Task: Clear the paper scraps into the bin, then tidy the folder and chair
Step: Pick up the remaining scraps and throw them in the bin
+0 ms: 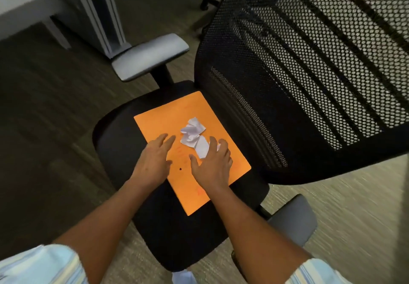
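An orange folder [194,106] lies flat on the black seat of an office chair [124,137]. White crumpled paper scraps [192,131] sit in a small pile on the folder's middle. My left hand [152,162] hovers over the folder's left edge, fingers spread, holding nothing. My right hand [213,165] is over the folder just right of the pile, fingers curled over the nearest scrap [201,147] and touching it. I cannot tell whether it grips the scrap. No bin is in view.
The chair's black mesh backrest [309,73] rises at the right. Grey armrests stand at the far left [150,55] and near right [292,221]. A grey desk leg [104,17] and desk edge are at the upper left. Carpet surrounds the chair.
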Demonstrator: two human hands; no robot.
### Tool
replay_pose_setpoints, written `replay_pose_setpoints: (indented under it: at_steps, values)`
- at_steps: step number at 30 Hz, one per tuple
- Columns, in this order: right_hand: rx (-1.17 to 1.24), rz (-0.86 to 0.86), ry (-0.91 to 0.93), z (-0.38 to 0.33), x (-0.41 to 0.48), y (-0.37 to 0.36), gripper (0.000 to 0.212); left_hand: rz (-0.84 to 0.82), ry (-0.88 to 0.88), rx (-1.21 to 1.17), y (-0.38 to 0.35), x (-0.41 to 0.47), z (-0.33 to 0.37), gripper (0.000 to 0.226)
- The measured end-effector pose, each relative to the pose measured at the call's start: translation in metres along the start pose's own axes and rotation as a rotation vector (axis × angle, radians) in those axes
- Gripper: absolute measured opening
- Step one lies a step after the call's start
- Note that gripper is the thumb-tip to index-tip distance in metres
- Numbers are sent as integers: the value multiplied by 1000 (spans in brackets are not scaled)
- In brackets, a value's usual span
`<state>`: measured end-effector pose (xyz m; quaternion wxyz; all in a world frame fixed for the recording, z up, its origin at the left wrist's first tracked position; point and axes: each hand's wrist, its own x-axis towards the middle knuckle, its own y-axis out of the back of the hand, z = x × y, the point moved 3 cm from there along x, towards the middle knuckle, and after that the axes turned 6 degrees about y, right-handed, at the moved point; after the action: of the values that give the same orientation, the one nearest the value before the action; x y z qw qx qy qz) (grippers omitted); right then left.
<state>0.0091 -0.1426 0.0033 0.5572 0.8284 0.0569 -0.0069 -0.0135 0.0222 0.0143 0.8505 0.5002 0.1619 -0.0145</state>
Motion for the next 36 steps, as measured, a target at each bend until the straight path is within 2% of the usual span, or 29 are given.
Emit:
replay_pose_setpoints:
  at_steps: [6,11,14,18,21,24,30,36]
  values:
    - [-8,-108,-112,30,13,-15,81,-108,-143,316,-18,58,31,99]
    - [17,-204,-208,47,33,-27,83,-225,-184,492,-29,101,44,116]
    - [13,-233,-195,49,40,-32,81,-301,-243,576,-41,114,47,115]
    - [-15,-262,-128,43,41,-40,75,-346,-271,615,-55,114,41,98]
    - [-41,-268,-86,36,41,-44,62,-316,-291,590,-58,111,36,74]
    - [57,-251,-104,31,41,-44,52,-266,-309,548,-57,104,32,49]
    - [213,-251,-85,20,36,-48,51,-155,-221,336,-64,85,17,39]
    - [268,-232,-80,13,30,-48,56,-96,-15,6,-59,77,7,25]
